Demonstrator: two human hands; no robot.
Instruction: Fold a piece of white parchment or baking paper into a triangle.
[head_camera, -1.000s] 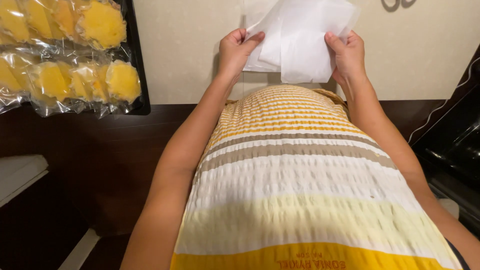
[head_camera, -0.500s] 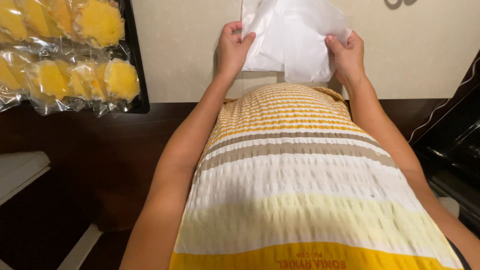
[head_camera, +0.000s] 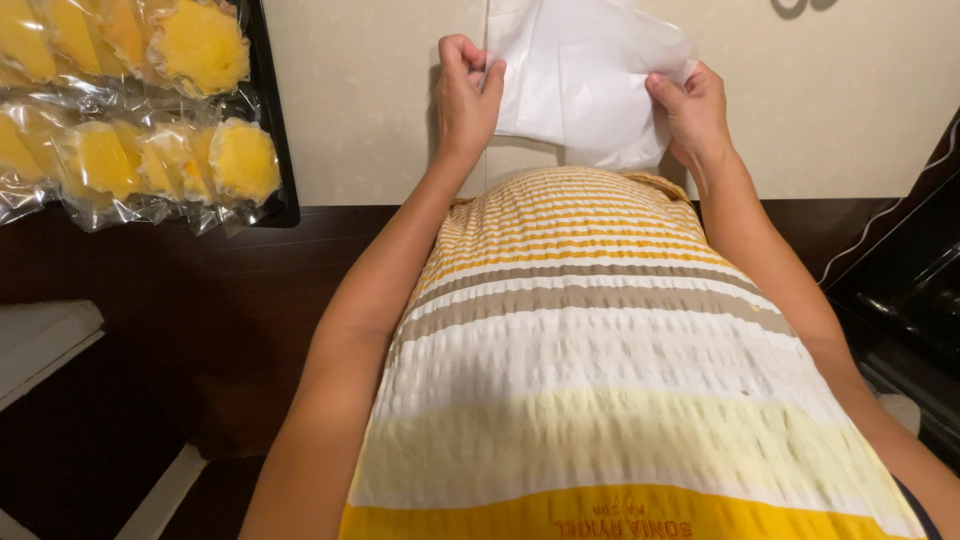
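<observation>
Two hands work one white plastic bag (head_camera: 585, 85) at the far middle of the cream table (head_camera: 370, 110). My left hand (head_camera: 466, 92) curls shut, pinching the bag's left edge; my right hand (head_camera: 693, 112) pinches the right edge between thumb and fingers. The bag looks flat and empty, mouth not yet parted, so I judge the opening barely begun. Far left, a black tray (head_camera: 272, 130) holds sealed packs of yellow fruit (head_camera: 150, 160), none bagged. Compared with a second ago, the bag sits straighter and tauter, with the hands slightly wider apart.
</observation>
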